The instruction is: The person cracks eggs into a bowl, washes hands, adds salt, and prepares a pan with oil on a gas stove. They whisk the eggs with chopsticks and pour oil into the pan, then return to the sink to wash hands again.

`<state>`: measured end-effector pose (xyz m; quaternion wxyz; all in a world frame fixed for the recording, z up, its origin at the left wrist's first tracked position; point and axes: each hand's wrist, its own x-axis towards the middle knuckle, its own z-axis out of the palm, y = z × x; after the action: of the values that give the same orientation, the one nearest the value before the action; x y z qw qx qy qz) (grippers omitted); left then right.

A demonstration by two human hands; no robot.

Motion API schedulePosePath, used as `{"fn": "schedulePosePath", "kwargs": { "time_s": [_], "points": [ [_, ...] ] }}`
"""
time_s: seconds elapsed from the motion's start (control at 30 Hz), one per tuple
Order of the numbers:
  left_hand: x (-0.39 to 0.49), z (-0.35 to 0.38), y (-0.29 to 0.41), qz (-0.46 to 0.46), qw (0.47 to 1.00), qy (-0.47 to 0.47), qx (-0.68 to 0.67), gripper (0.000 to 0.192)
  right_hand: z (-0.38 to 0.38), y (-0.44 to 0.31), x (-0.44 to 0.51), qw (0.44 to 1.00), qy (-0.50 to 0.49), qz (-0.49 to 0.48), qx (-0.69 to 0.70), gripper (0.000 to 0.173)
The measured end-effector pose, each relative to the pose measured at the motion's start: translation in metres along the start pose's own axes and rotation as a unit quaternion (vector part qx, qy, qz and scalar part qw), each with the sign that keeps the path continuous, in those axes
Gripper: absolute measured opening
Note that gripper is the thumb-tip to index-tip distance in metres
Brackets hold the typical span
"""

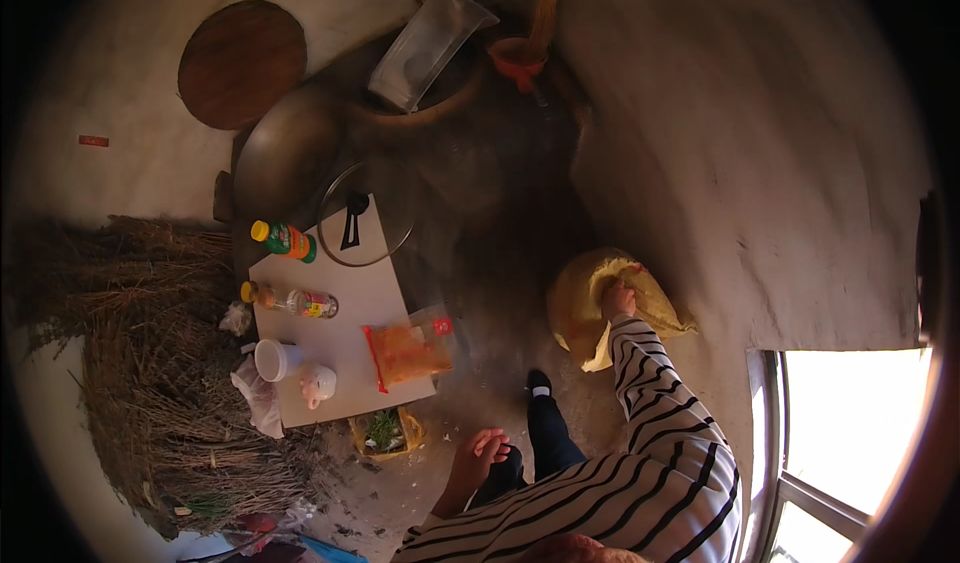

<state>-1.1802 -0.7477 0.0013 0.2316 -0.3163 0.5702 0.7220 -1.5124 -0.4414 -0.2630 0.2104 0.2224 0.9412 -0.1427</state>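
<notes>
My right hand (619,300) reaches down into the mouth of a yellow woven sack (577,315) that stands on the floor against the wall. Its fingers are partly hidden at the sack's opening, so I cannot tell whether they grip anything. My left hand (484,449) hangs near my knee, fingers loosely bent and somewhat apart, with nothing in it. Left of the sack is a pale board (345,368). On it lie a red-edged plastic packet (411,353) with orange contents, a white cup (277,360) and a small pinkish-white pot (317,384).
The board also bears a green bottle (289,242), a clear labelled jar (313,304) and a glass lid (382,251). Dry brushwood (187,413) is piled at left. A yellow box with greens (385,435) sits below the board. A red funnel (517,60) hangs ahead.
</notes>
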Motion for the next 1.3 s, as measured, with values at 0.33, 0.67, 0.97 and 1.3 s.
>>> {"fn": "schedulePosePath", "kwargs": {
  "time_s": [0.33,0.67,0.97,1.3],
  "points": [
    [0.022,0.012,0.010,0.044,0.997,-0.006,0.058,0.027,-0.024,0.035,0.007,0.892,-0.016,-0.381,-0.242,0.036],
    [0.009,0.009,0.013,0.075,0.988,0.014,0.132,0.030,-0.016,0.053,0.029,0.837,0.012,-0.485,-0.252,0.034],
    [-0.012,-0.025,-0.009,0.171,0.956,-0.078,0.226,0.027,-0.068,0.019,-0.061,0.957,0.071,-0.255,-0.120,0.045],
    [-0.077,-0.020,-0.036,0.217,0.819,-0.389,0.361,0.024,0.073,0.236,-0.510,0.925,0.246,0.114,0.267,0.028]
  ]
}}
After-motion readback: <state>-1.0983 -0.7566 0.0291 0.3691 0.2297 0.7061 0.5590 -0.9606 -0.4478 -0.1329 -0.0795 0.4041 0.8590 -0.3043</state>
